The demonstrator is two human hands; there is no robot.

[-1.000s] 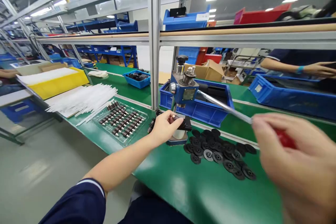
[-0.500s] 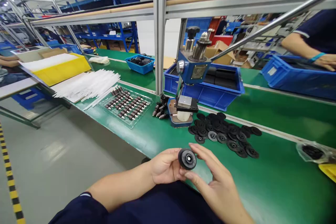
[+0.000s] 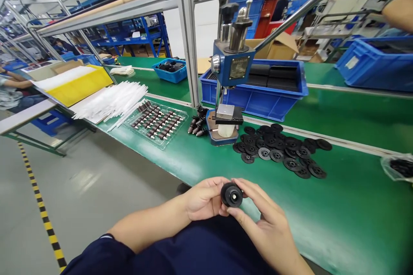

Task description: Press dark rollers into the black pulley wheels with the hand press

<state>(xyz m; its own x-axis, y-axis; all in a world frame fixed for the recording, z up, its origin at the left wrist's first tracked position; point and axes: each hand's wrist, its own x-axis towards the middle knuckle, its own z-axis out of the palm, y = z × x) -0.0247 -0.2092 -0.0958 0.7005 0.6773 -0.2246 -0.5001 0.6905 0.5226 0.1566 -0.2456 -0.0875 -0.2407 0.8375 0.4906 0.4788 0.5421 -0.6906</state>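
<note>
Near my body, a round black disc (image 3: 232, 195) with a pale pin at its centre faces up toward me. My left hand (image 3: 206, 200) wraps its fingers and thumb around the left side of it; anything behind the disc is hidden. The thumb and forefinger of my right hand (image 3: 258, 215) close on the disc's right edge. Beyond my hands stands a blue lever press (image 3: 232, 62) with a white block (image 3: 225, 130) on its base. A pile of loose black discs (image 3: 274, 144) lies to the right of the press.
Left of the press are a heap of dark shafts (image 3: 197, 123) and a clear tray (image 3: 161, 141) holding rows of brown rollers. White strips (image 3: 111, 101) spread farther left. A blue crate (image 3: 258, 102) of black parts sits behind the press. At the right edge shows another person's arm (image 3: 400, 10).
My right thumb and forefinger have closed in on the disc's edge. The view has shifted, so the bench and press sit slightly higher. The other person's hand has left the crate at right.
</note>
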